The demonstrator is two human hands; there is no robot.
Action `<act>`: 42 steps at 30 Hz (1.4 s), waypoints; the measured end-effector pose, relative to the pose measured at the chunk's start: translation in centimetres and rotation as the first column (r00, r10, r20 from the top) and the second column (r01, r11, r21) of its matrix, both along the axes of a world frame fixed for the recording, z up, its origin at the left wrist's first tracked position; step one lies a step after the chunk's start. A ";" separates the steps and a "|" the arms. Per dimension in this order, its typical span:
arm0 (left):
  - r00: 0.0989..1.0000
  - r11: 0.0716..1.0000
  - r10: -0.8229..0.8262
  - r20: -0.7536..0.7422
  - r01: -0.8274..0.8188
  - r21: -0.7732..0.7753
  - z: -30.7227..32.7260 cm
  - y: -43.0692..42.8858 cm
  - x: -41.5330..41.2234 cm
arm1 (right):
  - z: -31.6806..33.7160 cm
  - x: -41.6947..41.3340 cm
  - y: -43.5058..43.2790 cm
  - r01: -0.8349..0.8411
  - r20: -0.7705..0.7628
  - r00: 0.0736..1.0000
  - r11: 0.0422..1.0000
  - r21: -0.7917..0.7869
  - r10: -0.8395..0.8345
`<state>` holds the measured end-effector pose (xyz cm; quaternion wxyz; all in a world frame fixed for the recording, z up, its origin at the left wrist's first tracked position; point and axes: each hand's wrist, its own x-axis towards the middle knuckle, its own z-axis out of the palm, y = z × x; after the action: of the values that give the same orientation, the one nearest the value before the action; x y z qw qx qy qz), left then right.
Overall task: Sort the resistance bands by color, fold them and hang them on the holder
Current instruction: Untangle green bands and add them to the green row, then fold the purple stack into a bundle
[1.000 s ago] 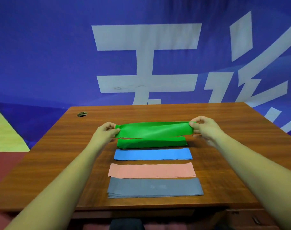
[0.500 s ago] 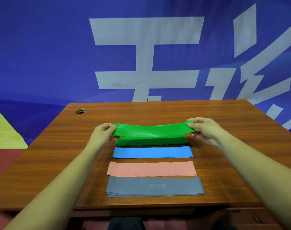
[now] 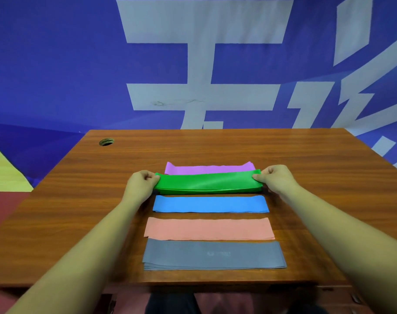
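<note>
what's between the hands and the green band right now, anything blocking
Nothing visible. The left hand and right hand already pinch the ends of the green band, over the green stack. No holder is in view.

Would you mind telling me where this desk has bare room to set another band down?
Bare wood lies left of the left hand toward the cable hole, right of the right hand, and beyond the purple band to the desk's far edge. The middle column is crowded: purple, green bands, blue band, pink band, grey bands, barely apart.
</note>
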<state>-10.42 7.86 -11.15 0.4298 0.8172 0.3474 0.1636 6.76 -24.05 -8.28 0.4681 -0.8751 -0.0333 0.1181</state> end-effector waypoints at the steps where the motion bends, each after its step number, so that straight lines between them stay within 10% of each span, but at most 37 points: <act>1: 1.000 1.000 0.002 -0.015 -0.002 0.001 -0.3 0.1 0.1 | -0.5 0.1 0.1 0.004 0.005 1.000 1.000 -0.022 -0.004; 18: 0.978 0.976 0.067 -0.195 -0.024 0.215 -2.5 -0.1 1.5 | -5.1 -0.1 1.3 0.101 0.242 0.969 0.966 -0.238 -0.042; 28: 0.998 0.991 0.023 -0.056 -0.015 0.135 -1.9 -0.2 1.5 | -5.0 -0.2 0.7 0.115 0.304 0.951 0.979 -0.169 -0.059; 33: 0.999 0.992 0.031 -0.031 -0.027 0.127 -0.1 -0.1 3.5 | -3.2 0.3 2.9 -0.085 0.513 0.831 0.960 -0.268 0.217; 42: 0.967 0.993 0.041 -0.253 -0.012 0.114 -0.3 1.4 8.6 | -2.9 -0.3 10.6 -0.484 0.371 0.662 0.750 -0.451 0.651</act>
<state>-1.86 9.21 -11.45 0.3329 0.8496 0.4008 0.0822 6.47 -13.48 -11.17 0.2353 -0.8804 -0.4108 0.0294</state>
